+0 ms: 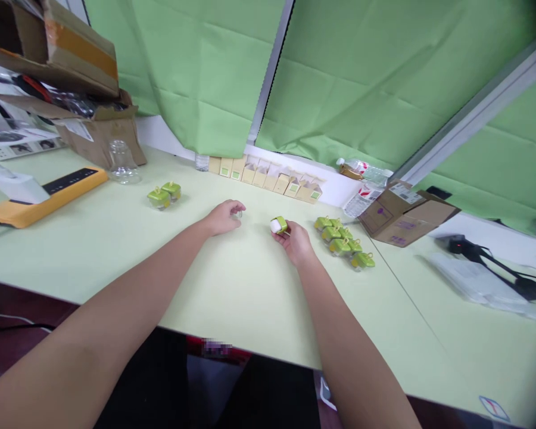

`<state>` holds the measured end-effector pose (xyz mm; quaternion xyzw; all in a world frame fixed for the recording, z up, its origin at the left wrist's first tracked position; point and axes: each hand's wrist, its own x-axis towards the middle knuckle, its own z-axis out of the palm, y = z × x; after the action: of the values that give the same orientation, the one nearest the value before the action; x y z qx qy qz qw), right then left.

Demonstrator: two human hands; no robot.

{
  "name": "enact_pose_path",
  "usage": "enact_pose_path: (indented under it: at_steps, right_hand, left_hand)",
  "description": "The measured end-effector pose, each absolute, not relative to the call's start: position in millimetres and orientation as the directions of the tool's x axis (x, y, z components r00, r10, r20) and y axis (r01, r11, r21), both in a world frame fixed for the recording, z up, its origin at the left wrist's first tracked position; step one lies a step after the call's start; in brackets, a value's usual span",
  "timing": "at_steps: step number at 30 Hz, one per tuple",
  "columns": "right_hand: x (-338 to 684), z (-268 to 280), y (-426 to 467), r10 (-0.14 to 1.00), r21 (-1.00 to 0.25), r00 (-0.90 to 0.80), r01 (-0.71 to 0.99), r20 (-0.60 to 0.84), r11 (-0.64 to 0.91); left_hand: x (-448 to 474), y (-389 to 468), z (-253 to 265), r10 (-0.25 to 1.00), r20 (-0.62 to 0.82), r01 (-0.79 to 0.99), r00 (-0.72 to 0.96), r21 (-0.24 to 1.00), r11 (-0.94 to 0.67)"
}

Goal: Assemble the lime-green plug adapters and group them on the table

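Near the middle of the table, my left hand (223,218) is closed around a small clear container (238,214), mostly hidden by the fingers. To its right, my right hand (295,243) grips a green lid (281,223) with a rounded white part (275,226) facing left. The two pieces are apart. Several small clear jars with green lids and loops (339,246) stand in a group just right of my right hand. Two more green-lidded jars (159,198) sit to the left, beyond my left forearm.
A row of small cardboard boxes (268,177) lines the back wall. At left are an orange power strip (71,189), a clear bottle (122,164) and stacked cartons (100,134). An open carton (395,217), plastic bottles (366,171) and a black cable (504,268) lie at right.
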<state>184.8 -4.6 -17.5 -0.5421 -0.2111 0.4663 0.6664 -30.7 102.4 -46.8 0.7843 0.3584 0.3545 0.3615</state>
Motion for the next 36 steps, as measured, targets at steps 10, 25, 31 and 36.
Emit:
enact_pose_path:
  at_steps: [10, 25, 31, 36]
  right_hand:
    - [185, -17, -18, 0.863, -0.926, 0.458, -0.377, -0.213, -0.028]
    - [169, -7, -26, 0.924, -0.978, 0.342, -0.053, 0.171, 0.200]
    - [156, -7, -28, 0.894, -0.908, 0.240, 0.284, 0.379, 0.309]
    - [157, -8, -26, 0.865, -0.900, 0.272, 0.244, 0.421, 0.361]
  left_hand:
    - [-31, 94, -48, 0.828, 0.320, 0.301, 0.461, 0.821, -0.485]
    - [-6, 39, -28, 0.629, 0.252, 0.031, 0.735, 0.915, -0.403]
    - [-9, 40, -25, 0.595, 0.253, 0.039, 0.763, 0.901, -0.432]
    - [-9, 41, -26, 0.608, 0.246, 0.095, 0.755, 0.876, -0.473]
